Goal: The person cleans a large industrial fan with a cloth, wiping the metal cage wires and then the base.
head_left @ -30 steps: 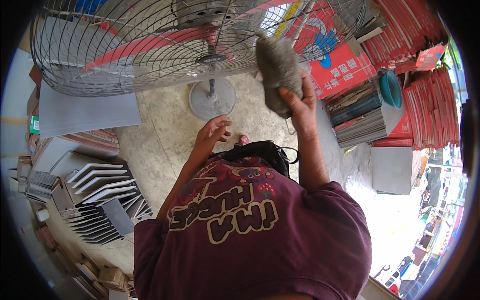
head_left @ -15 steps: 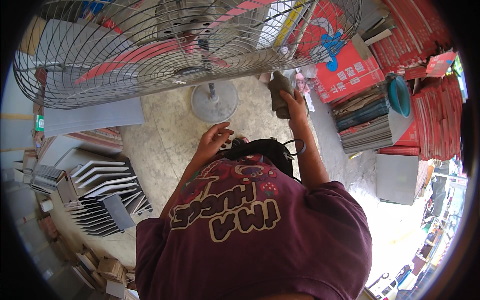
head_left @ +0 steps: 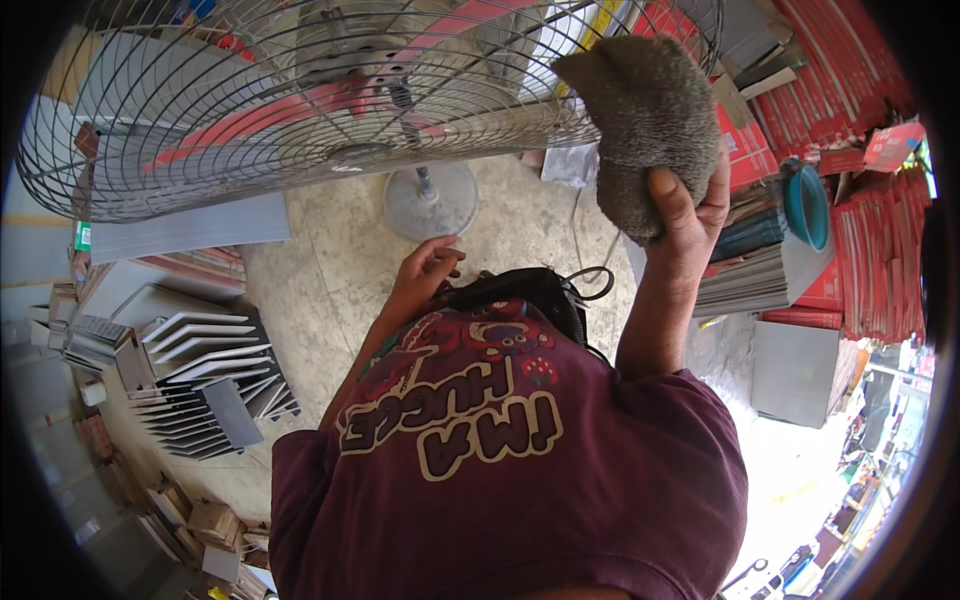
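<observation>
My right hand [head_left: 690, 215] is closed round a folded grey-brown cloth [head_left: 650, 120], thumb pressed on its near side. The cloth is raised in front of the right end of a large fan's wire cage [head_left: 300, 165]; whether it touches the wires I cannot tell. Red blades [head_left: 260, 122] show through the cage, and the fan's round grey base [head_left: 432, 208] rests on the floor. My left hand [head_left: 425, 275] hangs near my waist, fingers loosely bent and apart, with nothing in it. A black bag [head_left: 525, 290] with a looped strap sits against my front.
On the left, a rack of tile panels [head_left: 215, 360] stands on the concrete floor [head_left: 330, 240]. Stacked red cartons [head_left: 880, 250], a teal basin [head_left: 806, 207] and a grey box [head_left: 795, 370] line the right. A flat grey board [head_left: 190, 228] lies under the fan's left side.
My right hand has lifted the cloth up and toward me, so it looks much larger and now covers part of the fan's right end. My left hand has barely moved.
</observation>
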Demonstrator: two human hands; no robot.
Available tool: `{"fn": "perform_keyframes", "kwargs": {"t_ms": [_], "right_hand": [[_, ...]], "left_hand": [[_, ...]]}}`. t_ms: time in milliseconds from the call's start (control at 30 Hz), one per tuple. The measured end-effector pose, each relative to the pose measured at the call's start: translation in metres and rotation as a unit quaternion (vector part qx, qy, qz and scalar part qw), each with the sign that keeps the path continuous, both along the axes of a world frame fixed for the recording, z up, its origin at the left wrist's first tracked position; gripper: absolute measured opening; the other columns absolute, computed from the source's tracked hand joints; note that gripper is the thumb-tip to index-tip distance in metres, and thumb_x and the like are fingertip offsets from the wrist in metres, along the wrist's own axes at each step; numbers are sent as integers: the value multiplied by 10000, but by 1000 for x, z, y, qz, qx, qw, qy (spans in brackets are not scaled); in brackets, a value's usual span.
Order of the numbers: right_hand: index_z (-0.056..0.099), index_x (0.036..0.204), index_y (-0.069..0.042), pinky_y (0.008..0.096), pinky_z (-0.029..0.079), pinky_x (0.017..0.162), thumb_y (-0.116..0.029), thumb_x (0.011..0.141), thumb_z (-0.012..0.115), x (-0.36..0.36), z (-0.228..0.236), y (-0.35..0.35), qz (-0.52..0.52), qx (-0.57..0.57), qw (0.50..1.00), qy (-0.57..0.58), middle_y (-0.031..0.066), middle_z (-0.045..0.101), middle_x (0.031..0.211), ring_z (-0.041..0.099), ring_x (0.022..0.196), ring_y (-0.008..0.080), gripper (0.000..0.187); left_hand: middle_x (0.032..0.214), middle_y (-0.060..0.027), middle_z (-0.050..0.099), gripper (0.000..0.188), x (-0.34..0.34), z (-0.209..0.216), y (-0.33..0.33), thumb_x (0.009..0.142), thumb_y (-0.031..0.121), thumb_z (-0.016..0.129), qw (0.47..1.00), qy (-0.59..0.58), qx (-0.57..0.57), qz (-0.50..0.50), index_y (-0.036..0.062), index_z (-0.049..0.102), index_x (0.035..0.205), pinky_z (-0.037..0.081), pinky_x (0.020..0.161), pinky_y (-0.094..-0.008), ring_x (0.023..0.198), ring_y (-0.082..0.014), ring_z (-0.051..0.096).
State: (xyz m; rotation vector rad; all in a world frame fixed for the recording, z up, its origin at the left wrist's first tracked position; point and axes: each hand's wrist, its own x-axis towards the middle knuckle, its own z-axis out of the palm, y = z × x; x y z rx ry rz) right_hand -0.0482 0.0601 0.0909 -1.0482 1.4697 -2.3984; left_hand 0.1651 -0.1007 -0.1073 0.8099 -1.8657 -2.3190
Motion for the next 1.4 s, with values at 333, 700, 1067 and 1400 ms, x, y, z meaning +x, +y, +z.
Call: {"fn": "perform_keyframes", "kwargs": {"t_ms": [333,700,1067,1400], "right_hand": [[528,1192,-68,265,454,850,-60,833,650,-37,-82,-7,12,100,987,-127,18,609,1060,557,962,102,380],[560,1134,-26,265,467,779,-153,799,678,-71,-173,23,-8,278,930,-242,53,627,975,585,878,129,377],[537,1170,2,269,471,785,-154,802,669,-75,-97,33,-11,229,961,-155,71,626,999,590,889,136,422],[542,1180,-15,288,448,875,-44,802,634,-73,-4,48,-23,-68,997,-18,55,618,1057,573,974,138,390]], "left_hand": [[1098,-80,611,366,-12,1,6,924,155,523,1000,-15,12,8,71,468,1277,465,752,-281,899,-162,596],[1097,-92,611,359,-26,-7,28,931,140,507,999,-36,-14,8,67,463,1280,487,735,-288,884,-166,595],[1056,-70,621,380,-30,-11,33,904,170,551,998,-59,-31,0,50,477,1257,472,728,-284,858,-147,588],[1060,-61,624,393,-30,4,26,900,173,552,997,-62,-49,1,76,476,1272,457,724,-269,859,-142,585]]}}
